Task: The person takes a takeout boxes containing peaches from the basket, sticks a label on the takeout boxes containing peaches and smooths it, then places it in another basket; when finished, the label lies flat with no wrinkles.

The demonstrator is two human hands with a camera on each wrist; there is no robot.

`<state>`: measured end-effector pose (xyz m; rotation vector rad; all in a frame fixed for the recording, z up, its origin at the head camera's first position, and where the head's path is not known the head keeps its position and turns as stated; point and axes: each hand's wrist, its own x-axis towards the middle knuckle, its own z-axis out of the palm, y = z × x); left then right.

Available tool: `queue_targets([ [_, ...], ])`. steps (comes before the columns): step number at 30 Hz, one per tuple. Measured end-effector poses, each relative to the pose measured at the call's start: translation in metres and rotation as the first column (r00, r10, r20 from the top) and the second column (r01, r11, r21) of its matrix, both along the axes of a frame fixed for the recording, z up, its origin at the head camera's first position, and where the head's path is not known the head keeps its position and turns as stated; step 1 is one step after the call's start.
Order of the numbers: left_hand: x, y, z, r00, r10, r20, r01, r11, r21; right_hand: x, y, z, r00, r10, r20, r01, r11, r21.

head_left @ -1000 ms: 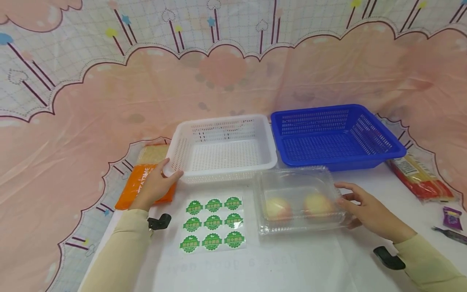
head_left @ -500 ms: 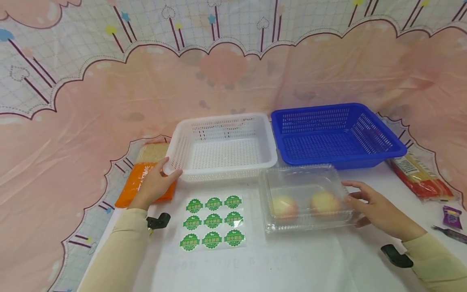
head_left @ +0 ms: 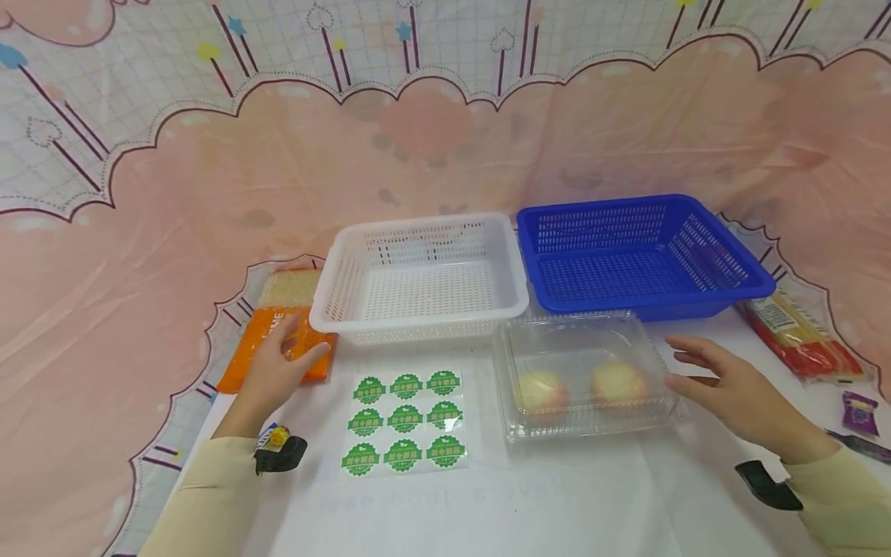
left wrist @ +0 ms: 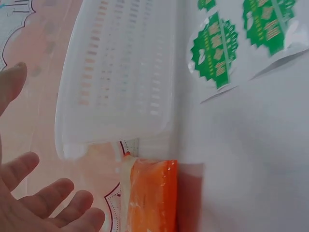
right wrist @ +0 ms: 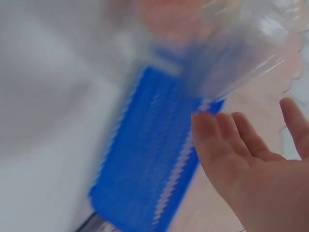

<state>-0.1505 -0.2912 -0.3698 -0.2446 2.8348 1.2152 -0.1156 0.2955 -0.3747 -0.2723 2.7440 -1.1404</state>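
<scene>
My left hand (head_left: pixel 271 375) hovers with fingers spread over the orange packet (head_left: pixel 240 363), just off the front left corner of the white basket (head_left: pixel 431 325). In the left wrist view its fingers hold nothing. My right hand (head_left: pixel 745 394) is at the right side of a clear plastic clamshell box (head_left: pixel 571 340), fingers apart from it and loosely extended. Two round, yellow-and-pink fruits (head_left: pixel 619 383) show inside the lidded box. A sheet of green round stickers (head_left: pixel 405 418) lies between the hands. The right wrist view is blurred, with the palm bare.
A blue basket (head_left: pixel 643 298) stands at the back right, beside the white one. Farther right lie a red-and-yellow packet (head_left: pixel 800 336), a small purple wrapper (head_left: pixel 860 412) and a dark slim tool (head_left: pixel 859 446). A patterned cloth (head_left: pixel 431 162) hangs behind.
The clear box slid to the right with my right hand on it, then the hand drew away. My left hand let go of the white basket's corner and moved back to the left.
</scene>
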Motion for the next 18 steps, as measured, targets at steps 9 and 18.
queue_targets([
  [9,0.033,0.007,-0.007,0.994,-0.028,0.106,0.022,0.998,0.061,0.012,-0.051,0.018,0.962,0.066,-0.264,-0.123,0.971,-0.206],
  [18,0.050,0.018,-0.027,0.982,-0.052,0.179,0.036,0.995,0.088,0.023,-0.126,0.026,0.928,0.220,-0.300,-0.321,0.881,-0.348],
])
